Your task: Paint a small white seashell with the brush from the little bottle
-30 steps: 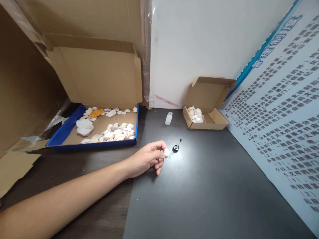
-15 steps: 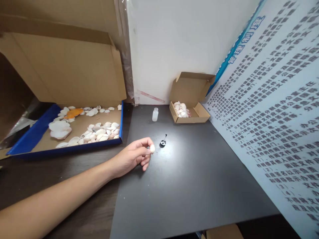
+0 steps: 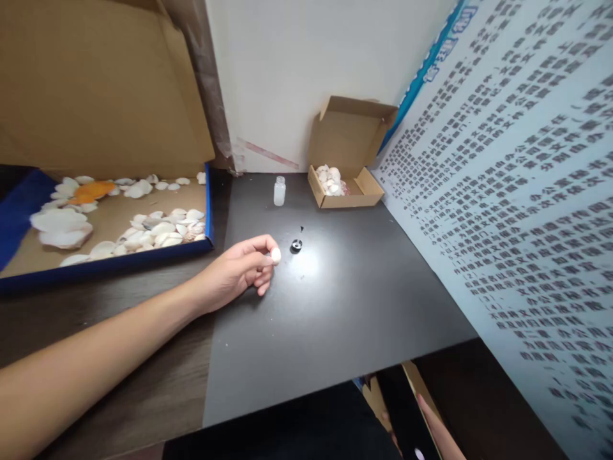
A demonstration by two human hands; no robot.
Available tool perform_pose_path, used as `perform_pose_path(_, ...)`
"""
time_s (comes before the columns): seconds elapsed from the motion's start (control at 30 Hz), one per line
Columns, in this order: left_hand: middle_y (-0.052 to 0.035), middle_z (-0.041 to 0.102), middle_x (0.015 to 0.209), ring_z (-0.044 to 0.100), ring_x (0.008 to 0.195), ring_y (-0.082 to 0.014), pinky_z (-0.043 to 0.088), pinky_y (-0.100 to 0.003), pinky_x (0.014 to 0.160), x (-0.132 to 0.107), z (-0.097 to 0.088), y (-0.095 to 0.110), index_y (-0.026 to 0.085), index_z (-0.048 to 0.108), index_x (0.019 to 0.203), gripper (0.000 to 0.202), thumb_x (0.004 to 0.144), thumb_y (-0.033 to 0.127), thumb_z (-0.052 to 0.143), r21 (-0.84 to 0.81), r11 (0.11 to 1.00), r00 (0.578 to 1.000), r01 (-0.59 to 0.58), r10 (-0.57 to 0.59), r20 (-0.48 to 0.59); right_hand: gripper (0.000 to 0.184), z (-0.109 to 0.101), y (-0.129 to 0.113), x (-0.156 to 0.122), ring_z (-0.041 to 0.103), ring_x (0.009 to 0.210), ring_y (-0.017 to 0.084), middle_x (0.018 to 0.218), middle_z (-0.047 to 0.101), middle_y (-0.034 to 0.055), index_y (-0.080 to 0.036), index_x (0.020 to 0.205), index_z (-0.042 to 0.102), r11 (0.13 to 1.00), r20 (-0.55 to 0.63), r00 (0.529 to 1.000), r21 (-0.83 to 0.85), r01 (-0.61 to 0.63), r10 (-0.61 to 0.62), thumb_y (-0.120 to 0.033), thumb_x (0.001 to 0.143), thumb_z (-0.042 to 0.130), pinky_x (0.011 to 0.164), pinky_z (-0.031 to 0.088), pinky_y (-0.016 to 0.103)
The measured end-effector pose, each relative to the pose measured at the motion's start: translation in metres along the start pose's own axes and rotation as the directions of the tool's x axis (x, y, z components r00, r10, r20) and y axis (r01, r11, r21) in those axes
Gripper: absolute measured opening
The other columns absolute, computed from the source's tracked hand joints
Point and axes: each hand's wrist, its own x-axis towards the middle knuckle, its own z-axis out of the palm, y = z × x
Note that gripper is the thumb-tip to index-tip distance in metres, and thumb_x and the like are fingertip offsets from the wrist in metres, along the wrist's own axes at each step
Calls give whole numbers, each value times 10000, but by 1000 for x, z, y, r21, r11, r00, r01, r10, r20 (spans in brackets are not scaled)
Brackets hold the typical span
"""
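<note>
My left hand point(image 3: 244, 268) is closed in a pinch above the dark tabletop. Between its thumb and forefinger is a small white seashell point(image 3: 276, 255). Just beyond the fingertips a black brush cap point(image 3: 297, 245) lies with its brush pointing up. Behind it stands a small bottle point(image 3: 280, 191) of whitish contents, uncapped. Low at the right, below the table edge, my right hand point(image 3: 433, 425) is partly in view, gripping a black phone point(image 3: 405, 409); the rest of that hand is cut off or hidden.
At the left, a blue-edged cardboard box point(image 3: 209, 211) holds many white shells and an orange one point(image 3: 93, 191). A smaller open carton point(image 3: 349, 200) with shells stands at the back. A printed sheet point(image 3: 479, 191) lines the right side; a white panel point(image 3: 287, 83) rises behind.
The view has tilted down and shifted right, so the table's front edge and my right hand with the phone now show. My left hand keeps its pinch on the shell.
</note>
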Motion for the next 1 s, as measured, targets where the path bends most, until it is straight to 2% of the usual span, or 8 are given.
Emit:
perform_pose_path(0.07,52,417,584,386,515,-78,458,-196,478,0,1,1,173,572,820,39,827,149,602,1,1000,1000,7,-7,8,381,0,-1,5,669,1000,231,1184,668,97,-172,1219,611,996,-29,999,85,19,-16,-452,963,571,863,560,443)
perform_pose_path(0.13,41,437,603,404,521,-82,459,-200,479,0,2,2,172,575,805,50,820,128,594,5,1000,1000,3,-3,2,482,3,-4,11,710,893,213,1083,736,108,-165,1104,693,956,-46,999,292,36,-23,-586,937,530,888,544,372)
perform_pose_path(0.27,35,443,616,415,524,-84,466,-208,487,1,2,2,177,585,802,66,822,113,584,11,1000,1000,7,-7,-6,413,7,-13,19,740,829,225,992,787,118,-140,1029,750,879,11,1000,477,6,-12,-514,897,634,835,549,333)
perform_pose_path(0.53,31,434,617,412,521,-90,454,-216,479,0,0,2,183,598,805,52,819,134,610,17,1000,1000,9,-9,-14,373,-5,-18,28,750,822,277,901,792,151,-94,948,759,916,16,999,400,-40,37,-438,845,657,843,543,385)
perform_pose_path(0.67,23,454,642,422,526,-91,450,-216,474,1,0,1,184,603,808,51,810,136,620,20,1000,1000,14,-14,-17,289,-10,-13,35,728,695,271,793,780,148,-94,834,748,943,-24,998,330,-52,63,-352,719,687,728,545,374)
perform_pose_path(0.83,29,436,627,406,519,-88,443,-213,474,2,2,2,186,601,788,57,800,136,625,18,1000,1000,16,-16,-22,124,-5,-12,39,653,526,195,609,721,35,-165,732,707,967,-107,992,252,-40,69,-164,612,680,572,487,288)
perform_pose_path(0.9,27,442,631,404,519,-87,443,-214,476,2,2,2,187,602,785,57,797,138,627,19,1000,1000,16,-16,-23,101,3,-13,41,676,580,206,648,731,33,-183,765,706,971,-129,989,237,-34,66,-230,676,719,613,499,299)
perform_pose_path(1.0,18,463,655,412,524,-87,443,-214,478,2,1,1,184,603,791,51,801,138,622,26,1000,1000,15,-15,-25,267,16,-11,47,707,678,238,756,761,55,-200,839,712,970,-142,987,239,-36,72,-445,741,759,710,521,348)
